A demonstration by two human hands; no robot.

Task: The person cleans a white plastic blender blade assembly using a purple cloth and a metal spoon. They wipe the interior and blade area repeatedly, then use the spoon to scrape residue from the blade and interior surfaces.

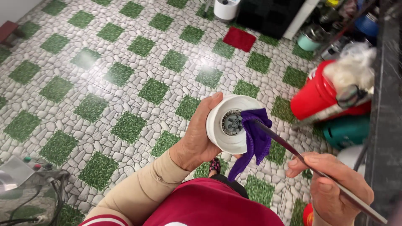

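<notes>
My left hand (pixel 197 138) grips a white round appliance base (pixel 228 123), turned so its underside with a grey geared hub faces me. A purple cloth (pixel 255 140) hangs over the rim of the base, draped on the tip of a thin dark rod (pixel 301 159). My right hand (pixel 331 186) holds that rod near its lower end, and the tip presses the cloth against the hub area. Both hands are above a floor of green squares and grey stone pattern.
A red cylinder (pixel 318 98) with white fluff on top lies at the right beside a teal container (pixel 345 129). A dark counter edge (pixel 385 125) runs down the right side. A red mat (pixel 238 38), a white bin (pixel 225 9) and cables (pixel 50 188) lie farther off.
</notes>
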